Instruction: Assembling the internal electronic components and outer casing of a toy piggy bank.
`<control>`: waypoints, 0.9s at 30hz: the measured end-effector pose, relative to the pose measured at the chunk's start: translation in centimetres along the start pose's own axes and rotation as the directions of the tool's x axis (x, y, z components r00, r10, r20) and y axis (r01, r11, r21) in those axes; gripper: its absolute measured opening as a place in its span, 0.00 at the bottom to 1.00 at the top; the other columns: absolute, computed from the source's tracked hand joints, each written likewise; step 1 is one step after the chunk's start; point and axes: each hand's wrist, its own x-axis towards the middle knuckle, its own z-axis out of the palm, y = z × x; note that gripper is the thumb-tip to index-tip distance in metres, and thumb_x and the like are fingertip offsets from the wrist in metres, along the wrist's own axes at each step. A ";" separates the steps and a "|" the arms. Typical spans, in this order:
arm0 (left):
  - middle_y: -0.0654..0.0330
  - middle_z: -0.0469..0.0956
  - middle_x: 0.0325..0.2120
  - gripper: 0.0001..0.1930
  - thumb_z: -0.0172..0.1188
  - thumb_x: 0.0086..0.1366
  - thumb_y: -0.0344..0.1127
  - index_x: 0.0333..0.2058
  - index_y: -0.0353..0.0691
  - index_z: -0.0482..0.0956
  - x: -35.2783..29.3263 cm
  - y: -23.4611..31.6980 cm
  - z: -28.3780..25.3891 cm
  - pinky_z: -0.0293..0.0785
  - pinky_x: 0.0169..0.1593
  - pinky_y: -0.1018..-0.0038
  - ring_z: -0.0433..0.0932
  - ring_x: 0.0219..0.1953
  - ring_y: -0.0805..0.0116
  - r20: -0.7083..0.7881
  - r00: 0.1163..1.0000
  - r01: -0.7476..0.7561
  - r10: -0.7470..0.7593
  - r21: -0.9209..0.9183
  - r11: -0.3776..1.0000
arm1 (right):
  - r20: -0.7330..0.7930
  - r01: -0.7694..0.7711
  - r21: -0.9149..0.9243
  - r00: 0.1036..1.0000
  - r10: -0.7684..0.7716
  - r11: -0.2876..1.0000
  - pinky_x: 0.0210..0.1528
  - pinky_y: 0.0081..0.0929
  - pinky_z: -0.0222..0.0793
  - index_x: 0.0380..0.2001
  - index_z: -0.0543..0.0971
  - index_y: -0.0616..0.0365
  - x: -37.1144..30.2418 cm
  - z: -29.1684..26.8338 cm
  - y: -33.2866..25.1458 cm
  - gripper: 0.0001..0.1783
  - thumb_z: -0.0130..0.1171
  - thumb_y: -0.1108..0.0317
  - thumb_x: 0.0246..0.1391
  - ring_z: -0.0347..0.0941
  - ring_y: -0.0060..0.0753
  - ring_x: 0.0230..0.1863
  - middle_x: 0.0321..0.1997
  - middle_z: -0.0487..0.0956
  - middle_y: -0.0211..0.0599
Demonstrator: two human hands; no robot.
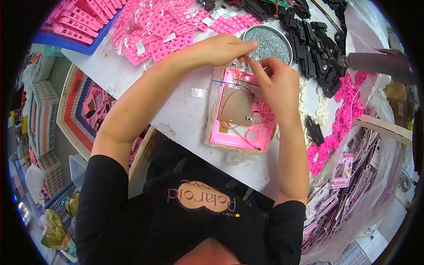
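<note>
The left fingers (247, 47) and right fingers (259, 71) met, pinched together, seemingly on thin wires (240, 78). Just below them lay the open pink casing (216, 138); its brown board (234, 106) was in, but wiring looked unfinished, with ends loose.

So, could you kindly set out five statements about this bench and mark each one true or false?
1. The left hand and right hand are close together near the far edge of the pink housing. True.
2. The round tin holds white rings. False: it holds small silvery metal pieces.
3. A brown board lies in the housing. True.
4. The black parts lie left of the tin. False: they lie to its right.
5. The blue crate contains pink parts. True.
</note>
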 end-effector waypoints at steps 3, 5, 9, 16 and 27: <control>0.60 0.82 0.29 0.23 0.58 0.66 0.51 0.38 0.33 0.85 -0.9 -1.1 -0.6 0.73 0.39 0.71 0.77 0.32 0.71 -0.015 0.999 -0.030 0.033 0.159 0.987 | 0.102 -0.035 -0.009 0.994 0.036 0.999 0.36 0.38 0.76 0.30 0.85 0.64 1.0 0.2 -0.2 0.18 0.65 0.56 0.50 0.82 0.48 0.28 0.23 0.83 0.47; 0.57 0.82 0.25 0.20 0.62 0.61 0.48 0.34 0.34 0.85 -1.3 -1.7 -0.6 0.75 0.36 0.70 0.79 0.28 0.68 -0.038 0.998 -0.049 0.055 0.141 0.989 | 0.149 -0.019 0.036 0.989 0.014 0.999 0.35 0.36 0.76 0.30 0.85 0.65 1.7 0.6 0.4 0.17 0.65 0.59 0.49 0.82 0.45 0.28 0.24 0.83 0.47; 0.59 0.83 0.31 0.12 0.64 0.60 0.36 0.39 0.33 0.83 -2.5 -0.2 -0.5 0.74 0.40 0.71 0.79 0.34 0.72 -0.001 0.998 -0.063 0.064 0.134 0.989 | 0.197 -0.082 0.223 0.980 0.037 0.971 0.34 0.32 0.75 0.29 0.83 0.65 2.0 0.6 1.5 0.13 0.64 0.64 0.47 0.81 0.39 0.26 0.24 0.83 0.46; 0.55 0.82 0.30 0.07 0.63 0.59 0.32 0.34 0.36 0.82 -2.9 0.7 1.6 0.74 0.44 0.66 0.80 0.35 0.58 -0.070 0.814 -0.514 0.577 0.378 0.770 | 0.110 0.265 -0.098 0.961 -0.254 0.959 0.33 0.35 0.74 0.27 0.81 0.60 -1.2 -2.2 1.8 0.07 0.64 0.68 0.46 0.79 0.36 0.33 0.28 0.81 0.39; 0.61 0.82 0.28 0.07 0.65 0.58 0.34 0.35 0.43 0.85 -3.5 1.9 4.3 0.67 0.49 0.62 0.80 0.36 0.60 -0.030 0.867 -0.397 0.498 0.561 0.726 | 0.249 0.380 -0.463 0.923 -0.294 0.801 0.34 0.36 0.74 0.25 0.80 0.55 -7.7 -2.6 -0.3 0.02 0.63 0.71 0.49 0.74 0.39 0.36 0.28 0.76 0.33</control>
